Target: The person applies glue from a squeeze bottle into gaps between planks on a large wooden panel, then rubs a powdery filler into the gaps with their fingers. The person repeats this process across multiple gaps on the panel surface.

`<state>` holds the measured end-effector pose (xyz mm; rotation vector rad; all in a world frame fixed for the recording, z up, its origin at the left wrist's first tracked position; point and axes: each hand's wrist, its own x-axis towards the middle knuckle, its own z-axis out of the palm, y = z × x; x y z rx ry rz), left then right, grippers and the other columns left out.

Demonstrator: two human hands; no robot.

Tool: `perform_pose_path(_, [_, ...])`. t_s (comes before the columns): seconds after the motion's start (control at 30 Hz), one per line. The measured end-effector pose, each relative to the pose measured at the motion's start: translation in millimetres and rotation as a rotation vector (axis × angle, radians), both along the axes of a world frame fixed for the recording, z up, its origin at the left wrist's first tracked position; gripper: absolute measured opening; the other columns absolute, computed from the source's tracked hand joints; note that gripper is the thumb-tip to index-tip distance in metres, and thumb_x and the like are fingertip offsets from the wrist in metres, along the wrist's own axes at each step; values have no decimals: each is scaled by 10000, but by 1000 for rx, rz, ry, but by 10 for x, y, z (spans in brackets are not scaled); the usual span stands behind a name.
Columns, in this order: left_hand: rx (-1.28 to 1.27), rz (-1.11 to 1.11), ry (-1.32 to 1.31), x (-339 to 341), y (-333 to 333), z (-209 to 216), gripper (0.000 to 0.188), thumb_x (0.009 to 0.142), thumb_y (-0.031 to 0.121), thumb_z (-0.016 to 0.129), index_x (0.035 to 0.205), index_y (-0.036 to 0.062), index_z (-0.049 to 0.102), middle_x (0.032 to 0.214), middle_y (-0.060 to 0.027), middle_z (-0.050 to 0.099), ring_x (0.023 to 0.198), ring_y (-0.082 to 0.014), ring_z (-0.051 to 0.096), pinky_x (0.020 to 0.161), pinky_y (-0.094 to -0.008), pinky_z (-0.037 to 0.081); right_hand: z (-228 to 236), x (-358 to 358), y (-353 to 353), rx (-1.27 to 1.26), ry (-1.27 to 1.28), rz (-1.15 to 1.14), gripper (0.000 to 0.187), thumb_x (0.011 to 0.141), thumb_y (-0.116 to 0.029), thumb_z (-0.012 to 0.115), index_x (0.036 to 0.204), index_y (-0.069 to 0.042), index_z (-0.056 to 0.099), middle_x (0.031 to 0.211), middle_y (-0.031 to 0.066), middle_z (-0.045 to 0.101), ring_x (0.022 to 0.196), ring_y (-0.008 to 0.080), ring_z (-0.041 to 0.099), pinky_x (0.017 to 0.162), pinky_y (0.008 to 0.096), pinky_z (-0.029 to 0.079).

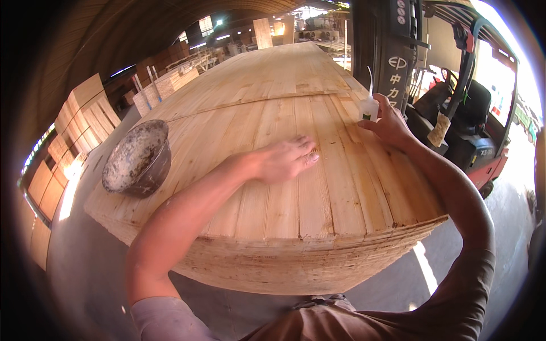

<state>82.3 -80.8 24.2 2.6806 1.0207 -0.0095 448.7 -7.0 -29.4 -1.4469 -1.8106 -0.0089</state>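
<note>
Two o'clock: our right hand [393, 125] grips a white bottle [371, 108] | middle: our left hand [282, 161] bent, can't tell if holding | nine o'clock: bowl [136, 156]

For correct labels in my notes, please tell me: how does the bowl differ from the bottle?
The bowl is dark, wide and open-topped, with pale patches inside; the bottle is whitish, much smaller, and ends in a thin spout. The right hand holds the bottle, while no hand touches the bowl. Both are containers.
</note>
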Motion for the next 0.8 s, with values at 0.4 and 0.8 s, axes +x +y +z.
perform_pose_path(0.4, [894, 204, -409, -783, -1753, -919, 447, 1132, 377, 581, 1374, 40, 749, 1401, -142, 749, 1307, -263, 717, 1053, -442, 517, 1960, -1476, -679, 669, 0, 230, 292, 1088, -318, 651, 1237, -94, 764, 970, 139, 787, 881, 261, 757, 824, 402, 596])
perform_pose_path(0.8, [1215, 131, -623, -879, -1605, -1142, 304, 958, 340, 781, 1163, 116, 759, 1285, -52, 740, 1191, -199, 707, 940, -357, 476, 1198, -5949, -199, 48, -1054, 1048, 299, 988, -213, 639, 1197, -85, 810, 1047, 197, 809, 882, 361, 762, 827, 498, 582])
